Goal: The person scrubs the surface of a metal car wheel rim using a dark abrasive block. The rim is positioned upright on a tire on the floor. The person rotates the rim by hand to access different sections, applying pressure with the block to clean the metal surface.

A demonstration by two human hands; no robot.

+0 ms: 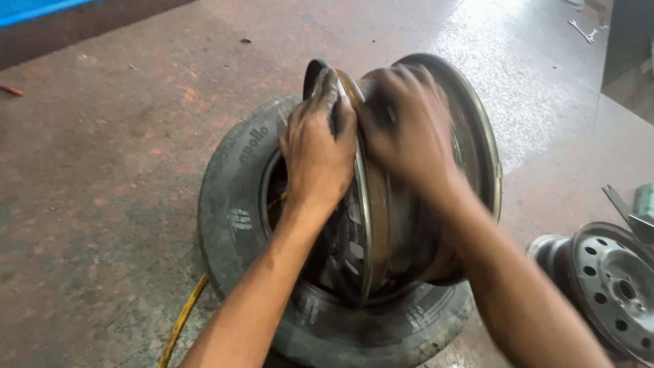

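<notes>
A bare steel wheel rim point(415, 225) is stood on edge inside the opening of a worn black tyre point(235, 204) that lies flat on the reddish concrete floor point(95, 191). The left hand point(319, 146) is closed over the top of the rim's near flange, its fingers curled down over a dark strip of rubber point(315, 71) that is pinched against the metal edge just above the knuckles. The right hand point(409, 126) is seen blurred, laid on the barrel of the rim just beside the left hand, the two nearly touching; its fingers are spread over the curved metal, but whether anything is actually gripped by it cannot be told through the blur. Below both wrists the lower part of the rim is sunk into the tyre, and the slotted disc of the rim is seen beneath the left forearm.

A yellow hose point(180, 320) is laid on the floor under the left forearm and passes beneath the tyre. Well apart from the right forearm, towards its outer side, a second grey steel wheel point(613, 286) with a ring of round holes is lying flat. Far beyond the right hand, near the upper edge of the view, a spanner point(580, 28) is left on the wet, shiny part of the floor.
</notes>
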